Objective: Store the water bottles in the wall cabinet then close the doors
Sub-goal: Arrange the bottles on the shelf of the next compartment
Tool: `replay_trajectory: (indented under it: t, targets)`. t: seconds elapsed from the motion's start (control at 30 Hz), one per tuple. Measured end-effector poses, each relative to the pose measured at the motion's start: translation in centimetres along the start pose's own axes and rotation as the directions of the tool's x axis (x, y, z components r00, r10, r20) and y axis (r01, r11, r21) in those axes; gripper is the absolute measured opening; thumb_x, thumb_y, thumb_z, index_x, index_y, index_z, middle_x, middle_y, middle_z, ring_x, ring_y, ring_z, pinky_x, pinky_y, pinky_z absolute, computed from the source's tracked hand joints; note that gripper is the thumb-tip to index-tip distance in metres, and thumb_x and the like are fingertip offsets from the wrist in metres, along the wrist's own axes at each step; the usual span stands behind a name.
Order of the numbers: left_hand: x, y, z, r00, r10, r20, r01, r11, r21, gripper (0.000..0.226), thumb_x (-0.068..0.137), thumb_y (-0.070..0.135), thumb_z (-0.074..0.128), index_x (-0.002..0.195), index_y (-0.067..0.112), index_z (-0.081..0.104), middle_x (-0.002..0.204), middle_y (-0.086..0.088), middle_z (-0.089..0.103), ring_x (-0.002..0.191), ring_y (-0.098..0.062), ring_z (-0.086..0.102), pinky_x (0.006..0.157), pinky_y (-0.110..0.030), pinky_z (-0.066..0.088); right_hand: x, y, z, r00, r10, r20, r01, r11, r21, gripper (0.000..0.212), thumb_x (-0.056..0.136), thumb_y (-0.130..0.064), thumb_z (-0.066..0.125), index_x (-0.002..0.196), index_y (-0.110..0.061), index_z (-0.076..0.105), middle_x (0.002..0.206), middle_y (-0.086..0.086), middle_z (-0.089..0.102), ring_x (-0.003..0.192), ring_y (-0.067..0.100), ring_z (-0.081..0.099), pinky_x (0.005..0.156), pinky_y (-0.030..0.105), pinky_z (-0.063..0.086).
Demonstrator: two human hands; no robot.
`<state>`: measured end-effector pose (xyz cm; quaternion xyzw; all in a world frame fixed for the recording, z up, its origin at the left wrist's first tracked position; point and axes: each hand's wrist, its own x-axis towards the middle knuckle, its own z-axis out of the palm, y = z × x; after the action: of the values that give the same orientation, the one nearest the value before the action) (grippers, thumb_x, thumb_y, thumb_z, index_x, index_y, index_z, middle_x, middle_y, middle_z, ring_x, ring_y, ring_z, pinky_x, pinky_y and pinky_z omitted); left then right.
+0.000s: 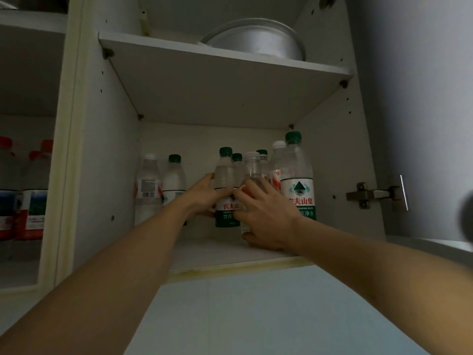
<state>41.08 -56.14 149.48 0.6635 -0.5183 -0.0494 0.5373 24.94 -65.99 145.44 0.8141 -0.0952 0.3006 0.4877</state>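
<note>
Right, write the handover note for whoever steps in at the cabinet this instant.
Left hand grips a green-capped bottle on the lower shelf.
Right hand grips the white-capped bottle beside it.
Several more bottles already stand on that shelf, including a tall green-capped one at the right.
A metal basin sits on the shelf above.
Left: release both bottles, store any others, close the doors; the right one's hinge shows it open.

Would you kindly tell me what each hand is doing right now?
Left hand: grips the green-capped bottle.
Right hand: grips the white-capped bottle.
</note>
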Motion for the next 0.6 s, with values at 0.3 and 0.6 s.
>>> replay_trajectory:
  t: [0.3,0.6]
  targets:
    - [0.6,-0.4,0.1,1.000,0.007,-0.002,-0.007,1.000,-0.009,0.055,0.097,0.030,0.066,0.145,0.026,0.040,0.126,-0.006,0.065,0.107,-0.022,0.066,0.083,-0.044,0.059,-1.1,1.5,1.1,0.999,-0.015,0.049,0.018,0.998,-0.055,0.060,0.092,-0.067,0.048,0.141,-0.032,0.051,0.156,0.012,0.029,0.145,0.042,0.021,0.118,0.061,0.019]
    - [0.6,-0.2,0.1,1.000,0.003,0.009,-0.003,1.000,-0.015,0.060,0.098,0.025,0.065,0.150,0.023,0.034,0.122,-0.006,0.062,0.099,-0.020,0.064,0.077,-0.041,0.057,-3.2,4.0,2.9,0.991,0.022,0.133,-0.007,0.994,-0.107,0.057,0.092,-0.066,0.048,0.139,-0.033,0.051,0.157,0.014,0.028,0.145,0.041,0.021,0.117,0.062,0.021]
